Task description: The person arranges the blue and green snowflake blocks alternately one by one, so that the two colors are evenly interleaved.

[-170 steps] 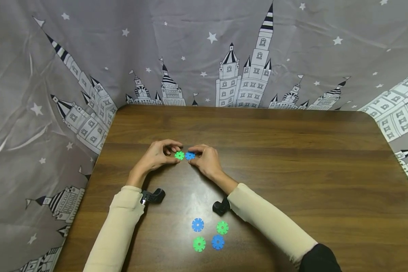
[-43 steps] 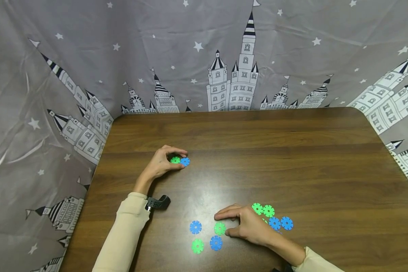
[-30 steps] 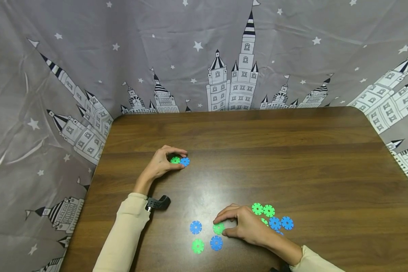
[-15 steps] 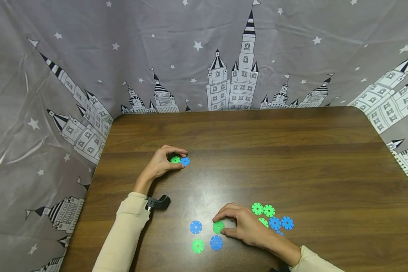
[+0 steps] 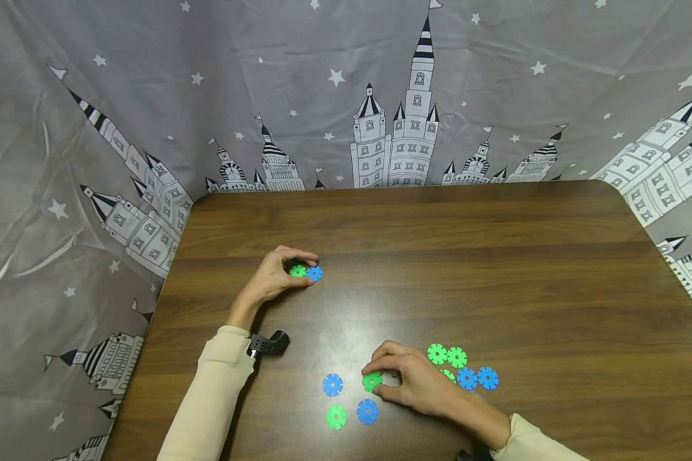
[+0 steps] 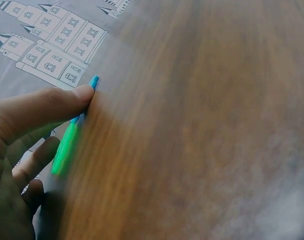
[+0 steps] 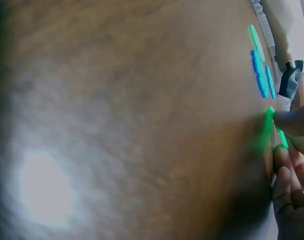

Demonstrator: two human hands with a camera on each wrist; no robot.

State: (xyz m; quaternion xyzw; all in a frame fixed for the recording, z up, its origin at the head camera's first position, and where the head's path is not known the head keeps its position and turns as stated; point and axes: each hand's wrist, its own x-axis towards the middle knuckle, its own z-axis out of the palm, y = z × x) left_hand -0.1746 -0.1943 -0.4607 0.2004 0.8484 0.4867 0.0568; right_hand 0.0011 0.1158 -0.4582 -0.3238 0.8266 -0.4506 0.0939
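On the left I see the left hand [image 5: 270, 275] pinching a blue disc [image 5: 314, 274] touching a green disc [image 5: 297, 271]; nearer and further right, the right hand [image 5: 414, 379] pinches a second green disc [image 5: 371, 382].

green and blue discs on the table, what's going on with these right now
At a wooden table, a person's left hand holds a green disc and a blue disc side by side. Their right hand pinches another green disc. Two blue discs and one more green disc lie by that hand; further green discs and further blue discs lie on its other side, some partly hidden.
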